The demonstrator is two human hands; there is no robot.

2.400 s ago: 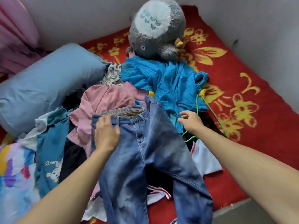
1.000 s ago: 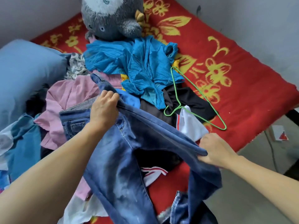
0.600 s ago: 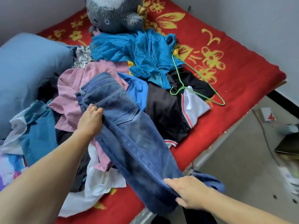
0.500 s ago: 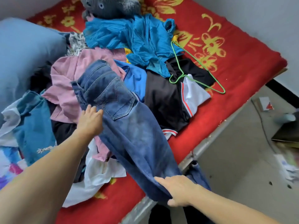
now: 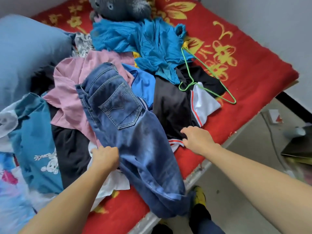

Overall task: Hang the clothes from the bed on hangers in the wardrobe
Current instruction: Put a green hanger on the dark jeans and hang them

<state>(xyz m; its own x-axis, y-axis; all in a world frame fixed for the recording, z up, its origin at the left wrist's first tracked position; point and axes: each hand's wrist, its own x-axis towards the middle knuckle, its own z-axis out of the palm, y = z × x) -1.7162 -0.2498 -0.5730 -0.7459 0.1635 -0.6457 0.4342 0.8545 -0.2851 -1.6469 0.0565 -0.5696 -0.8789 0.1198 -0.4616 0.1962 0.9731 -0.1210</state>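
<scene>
Blue jeans point(image 5: 135, 135), folded lengthwise with a back pocket up, lie across the clothes pile, and their legs hang over the bed's front edge. My left hand point(image 5: 105, 157) grips the jeans' left edge at thigh height. Just right of the jeans, my right hand point(image 5: 196, 139) holds nothing, with its fingers relaxed above a black garment with white and red trim point(image 5: 172, 105). A green wire hanger point(image 5: 208, 74) lies on that black garment and a crumpled bright blue garment point(image 5: 152, 43). A pink shirt point(image 5: 72, 81) sits under the jeans' waist.
A red blanket with yellow flowers point(image 5: 244, 65) covers the bed. A grey plush toy point(image 5: 118, 7) sits at the back and a blue pillow point(image 5: 25, 48) at the left. More clothes point(image 5: 33, 132) lie at the left. The bed's metal edge point(image 5: 195, 178) borders the floor, where my foot point(image 5: 199, 196) stands.
The jeans were folded over and laid on the pile. My right hand let go of the legs and moved up beside them. My left hand slid from the waist down to the thigh.
</scene>
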